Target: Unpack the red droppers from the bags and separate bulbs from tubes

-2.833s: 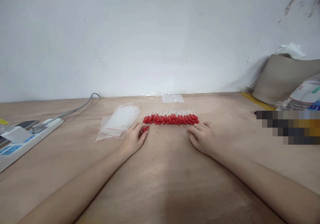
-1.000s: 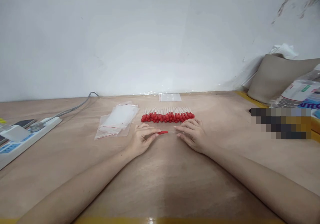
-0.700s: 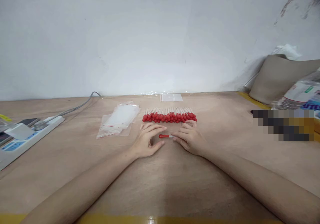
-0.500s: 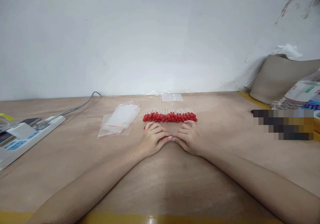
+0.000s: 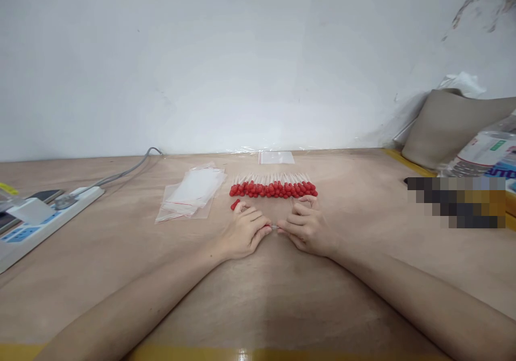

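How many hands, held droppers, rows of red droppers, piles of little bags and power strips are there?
Hands: 2, the left hand and the right hand
Held dropper, pinched between both hands: 1
Row of red-bulbed droppers: 1
Pile of zip bags: 1
Power strip: 1
Total: 6

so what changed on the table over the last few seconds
The left hand and right hand came together nearer the person, pinching one thin clear dropper between them; earlier it lay in view, its red bulb showing. A red bulb now shows by the left hand. The row of droppers, plastic bags and power strip stayed put.
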`<action>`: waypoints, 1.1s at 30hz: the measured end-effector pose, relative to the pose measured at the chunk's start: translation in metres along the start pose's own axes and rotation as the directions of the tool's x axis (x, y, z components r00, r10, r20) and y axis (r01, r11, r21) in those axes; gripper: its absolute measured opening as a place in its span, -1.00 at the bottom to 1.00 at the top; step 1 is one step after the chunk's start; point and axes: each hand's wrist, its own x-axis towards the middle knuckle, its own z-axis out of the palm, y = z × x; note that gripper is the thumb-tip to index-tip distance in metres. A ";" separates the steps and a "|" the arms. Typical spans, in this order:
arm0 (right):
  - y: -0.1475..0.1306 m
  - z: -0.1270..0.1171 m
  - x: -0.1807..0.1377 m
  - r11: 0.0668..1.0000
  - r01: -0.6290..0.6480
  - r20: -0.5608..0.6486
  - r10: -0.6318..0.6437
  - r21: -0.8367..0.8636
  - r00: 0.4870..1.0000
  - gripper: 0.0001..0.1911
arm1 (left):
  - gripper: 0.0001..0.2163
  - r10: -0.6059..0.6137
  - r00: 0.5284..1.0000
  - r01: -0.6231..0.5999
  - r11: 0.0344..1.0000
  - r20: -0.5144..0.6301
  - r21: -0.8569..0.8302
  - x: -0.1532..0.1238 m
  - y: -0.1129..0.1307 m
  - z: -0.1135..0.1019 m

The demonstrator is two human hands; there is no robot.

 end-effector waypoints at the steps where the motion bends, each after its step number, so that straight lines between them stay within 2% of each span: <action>1: 0.000 -0.001 0.000 1.000 0.013 -0.004 -0.013 -0.019 1.000 -0.81 | -0.76 0.005 1.000 -0.005 1.000 0.008 -0.007 0.000 0.000 0.000; 8: -0.002 -0.002 -0.004 0.985 0.129 -0.120 -0.143 -0.119 0.982 -0.84 | -0.73 0.032 0.998 -0.029 0.999 0.054 -0.045 -0.005 0.001 -0.004; 13: 0.000 -0.010 -0.007 0.967 0.211 -0.142 -0.230 -0.140 0.963 -0.76 | -0.74 0.022 0.996 -0.016 0.997 0.081 -0.076 -0.010 -0.001 -0.006; 15: 0.005 -0.013 -0.011 0.970 0.208 -0.125 -0.224 -0.127 0.967 -0.75 | -0.72 -0.013 0.997 0.019 0.997 0.073 -0.080 -0.015 -0.008 -0.008; 17: 0.012 -0.013 -0.015 0.990 0.081 -0.145 -0.097 -0.115 0.985 -0.76 | -0.72 -0.103 0.995 0.104 0.991 0.015 -0.086 -0.020 -0.018 -0.011; 19: 0.019 -0.009 -0.018 0.987 -0.125 -0.180 0.105 -0.103 0.978 -0.79 | -0.73 -0.237 0.967 0.226 0.967 -0.092 -0.118 -0.025 -0.029 -0.016; 22: 0.023 -0.001 -0.020 0.943 -0.319 -0.143 0.303 -0.099 0.942 -0.78 | -0.71 -0.439 0.867 0.411 0.898 -0.236 -0.158 -0.027 -0.045 -0.021; 25: 0.024 0.002 -0.021 0.903 -0.416 -0.095 0.407 -0.106 0.908 -0.80 | -0.73 -0.555 0.778 0.540 0.830 -0.294 -0.138 -0.027 -0.057 -0.021; 28: 0.026 0.002 -0.025 0.865 -0.480 -0.033 0.480 -0.148 0.876 -0.84 | -0.75 -0.630 0.721 0.615 0.774 -0.289 -0.152 -0.027 -0.065 -0.018; 30: 0.028 0.004 -0.027 0.850 -0.498 0.011 0.507 -0.171 0.862 -0.85 | -0.76 -0.660 0.702 0.639 0.750 -0.268 -0.174 -0.026 -0.068 -0.015; 33: 0.029 0.008 -0.028 0.845 -0.517 0.044 0.527 -0.139 0.849 -0.84 | -0.78 -0.667 0.702 0.636 0.745 -0.250 -0.200 -0.024 -0.069 -0.012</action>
